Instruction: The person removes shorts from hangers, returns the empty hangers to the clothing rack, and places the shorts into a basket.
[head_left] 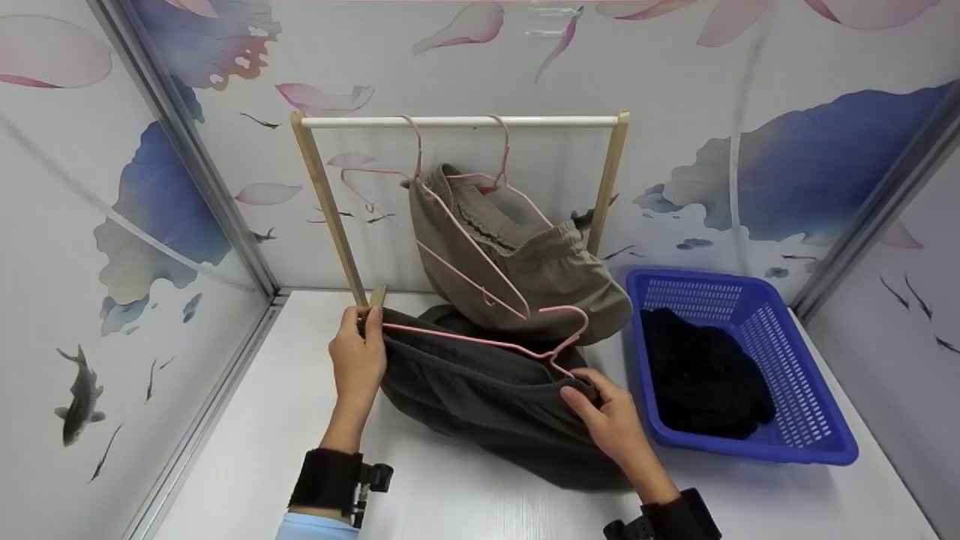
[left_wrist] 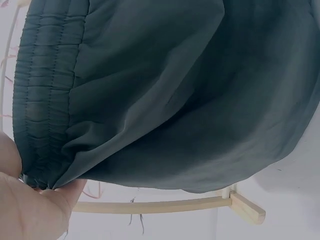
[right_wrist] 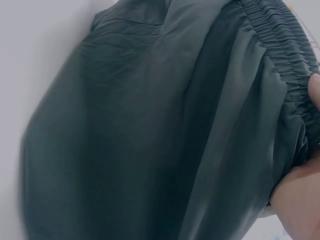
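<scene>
Dark grey shorts (head_left: pixel 480 405) with a gathered elastic waistband are stretched between both hands above the white table. My left hand (head_left: pixel 358 360) pinches the waistband's left end, thumb on one side and fingers on the other. At the right end, my right hand (head_left: pixel 611 420) grips the waistband with the thumb on the near side. A pink hanger (head_left: pixel 465 339) lies across the waist opening, its hook towards the right; its ends are hidden near the hands. Close up, the left wrist view shows the waistband (left_wrist: pixel 45 90) bunched at the left fingers.
Behind stands a rack with a white rail (head_left: pixel 360 122) and wooden posts. On it hang khaki shorts (head_left: pixel 555 277) on one pink hanger and a bare pink hanger (head_left: pixel 469 285) in front. A blue basket (head_left: pixel 814 390) at right holds black cloth (head_left: pixel 705 375).
</scene>
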